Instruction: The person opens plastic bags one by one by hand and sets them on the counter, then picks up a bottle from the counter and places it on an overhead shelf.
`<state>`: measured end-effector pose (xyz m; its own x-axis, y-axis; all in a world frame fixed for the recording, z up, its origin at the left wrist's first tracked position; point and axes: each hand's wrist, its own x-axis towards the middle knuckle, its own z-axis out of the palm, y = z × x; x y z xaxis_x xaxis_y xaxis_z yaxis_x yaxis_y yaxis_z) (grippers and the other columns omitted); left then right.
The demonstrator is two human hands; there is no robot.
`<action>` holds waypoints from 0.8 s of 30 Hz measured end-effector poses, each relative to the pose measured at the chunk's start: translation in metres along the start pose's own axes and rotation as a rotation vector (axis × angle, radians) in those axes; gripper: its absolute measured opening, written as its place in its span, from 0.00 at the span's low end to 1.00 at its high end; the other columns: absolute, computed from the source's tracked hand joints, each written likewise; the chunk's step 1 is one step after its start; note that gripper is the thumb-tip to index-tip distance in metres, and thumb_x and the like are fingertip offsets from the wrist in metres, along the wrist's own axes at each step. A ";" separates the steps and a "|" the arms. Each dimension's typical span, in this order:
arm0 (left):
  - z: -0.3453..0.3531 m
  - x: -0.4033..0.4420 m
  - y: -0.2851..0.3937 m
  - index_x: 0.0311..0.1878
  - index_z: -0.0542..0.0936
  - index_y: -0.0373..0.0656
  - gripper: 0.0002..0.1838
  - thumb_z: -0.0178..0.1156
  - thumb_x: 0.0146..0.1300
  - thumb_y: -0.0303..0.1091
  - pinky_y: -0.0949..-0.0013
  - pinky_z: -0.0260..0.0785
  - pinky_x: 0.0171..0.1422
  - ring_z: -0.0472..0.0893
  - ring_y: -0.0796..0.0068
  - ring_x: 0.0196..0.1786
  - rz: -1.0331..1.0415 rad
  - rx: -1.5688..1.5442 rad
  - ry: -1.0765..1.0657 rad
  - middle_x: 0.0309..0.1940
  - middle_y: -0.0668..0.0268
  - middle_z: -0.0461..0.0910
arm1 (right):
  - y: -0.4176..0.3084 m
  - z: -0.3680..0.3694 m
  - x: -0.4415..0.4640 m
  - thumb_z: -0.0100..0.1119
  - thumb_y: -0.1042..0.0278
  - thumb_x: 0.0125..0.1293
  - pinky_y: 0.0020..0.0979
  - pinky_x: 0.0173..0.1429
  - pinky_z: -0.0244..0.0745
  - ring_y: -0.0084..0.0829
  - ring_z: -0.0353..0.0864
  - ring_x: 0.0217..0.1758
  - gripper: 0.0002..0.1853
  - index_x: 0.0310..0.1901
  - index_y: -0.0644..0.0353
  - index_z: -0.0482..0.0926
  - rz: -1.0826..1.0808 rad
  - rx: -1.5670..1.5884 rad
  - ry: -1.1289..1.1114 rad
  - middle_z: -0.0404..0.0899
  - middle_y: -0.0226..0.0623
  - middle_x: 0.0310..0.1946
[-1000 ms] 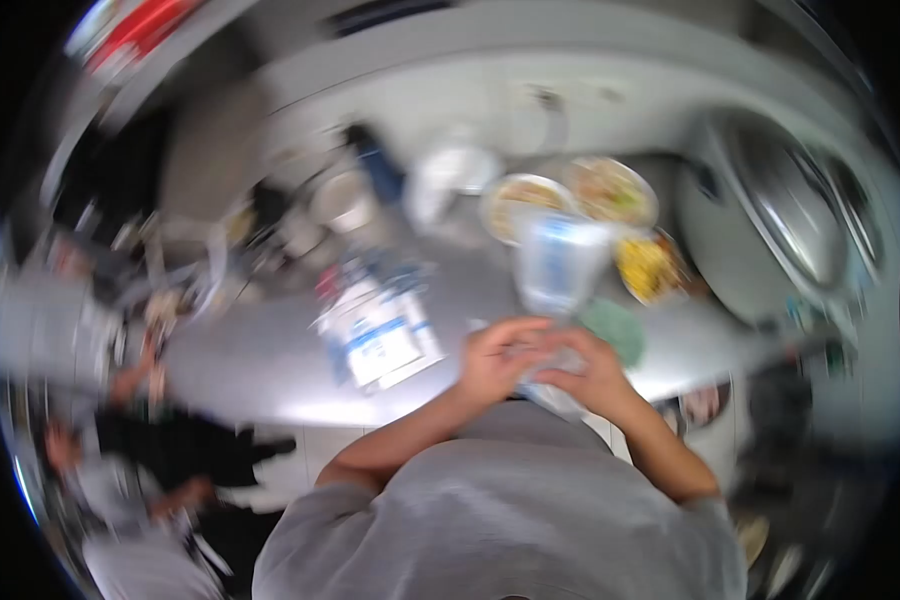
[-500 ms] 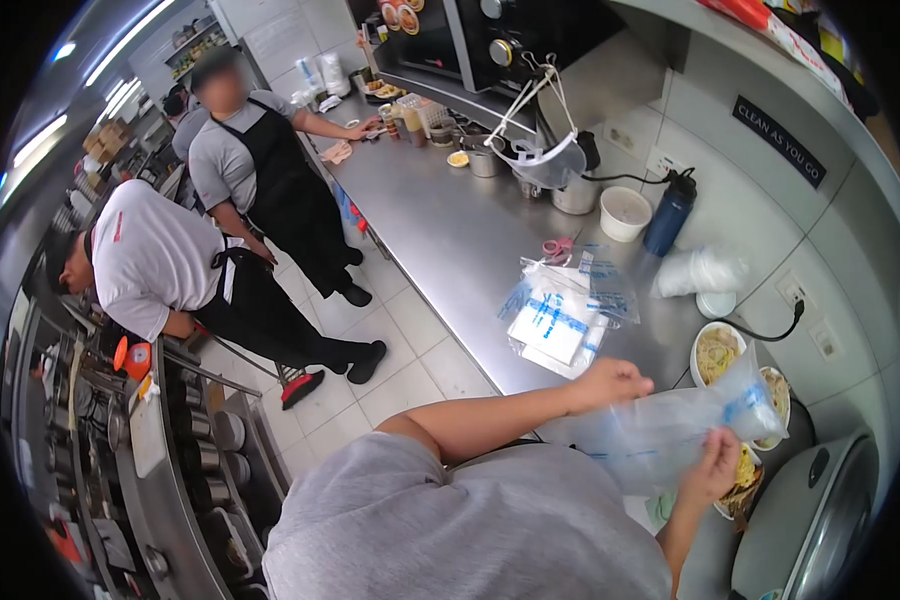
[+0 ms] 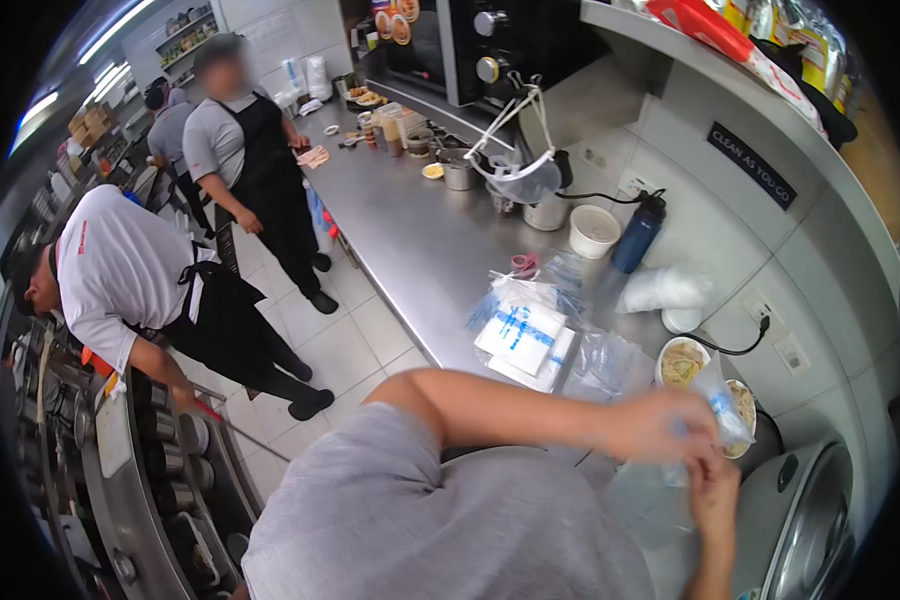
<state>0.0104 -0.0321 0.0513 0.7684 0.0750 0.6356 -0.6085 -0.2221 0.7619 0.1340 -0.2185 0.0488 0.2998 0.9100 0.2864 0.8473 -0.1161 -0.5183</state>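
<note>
A clear plastic bag (image 3: 652, 502) with blue print hangs at my two hands; its bunched upper part (image 3: 724, 408) sticks out beyond them, in front of the bowls. My left hand (image 3: 665, 422) crosses over the bag, its fingers smeared by motion, so its grip is unclear. Just below it, my right hand (image 3: 712, 485) has its fingers closed on the plastic, close against the left hand. Behind the hands are a white bowl of food (image 3: 682, 364) and a second bowl (image 3: 742, 412), partly hidden by the bag.
Printed plastic packs (image 3: 522, 335) and a loose clear bag (image 3: 610, 362) lie on the steel counter (image 3: 395, 240). Beyond stand a white tub (image 3: 594, 231) and blue bottle (image 3: 638, 235). A large lidded cooker (image 3: 805, 515) is at right. Two co-workers (image 3: 255, 170) (image 3: 135, 270) stand left.
My left hand has moved right, across the bag to meet my right hand. The bag has bunched and lowered. One co-worker has drawn an arm back from the counter; the view has shifted.
</note>
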 end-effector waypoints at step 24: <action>0.271 -0.051 -0.062 0.38 0.79 0.42 0.18 0.66 0.52 0.46 0.59 0.69 0.37 0.79 0.59 0.32 0.147 -0.137 -0.939 0.30 0.53 0.80 | -0.056 -0.010 0.025 0.59 0.77 0.55 0.35 0.35 0.71 0.45 0.77 0.30 0.03 0.32 0.63 0.75 -0.018 -0.085 -0.001 0.77 0.45 0.26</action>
<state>0.0625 -0.2854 -0.0627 0.4921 -0.7672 0.4115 -0.6833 -0.0475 0.7286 0.0986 -0.1929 0.0929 0.2834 0.9127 0.2944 0.8869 -0.1327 -0.4424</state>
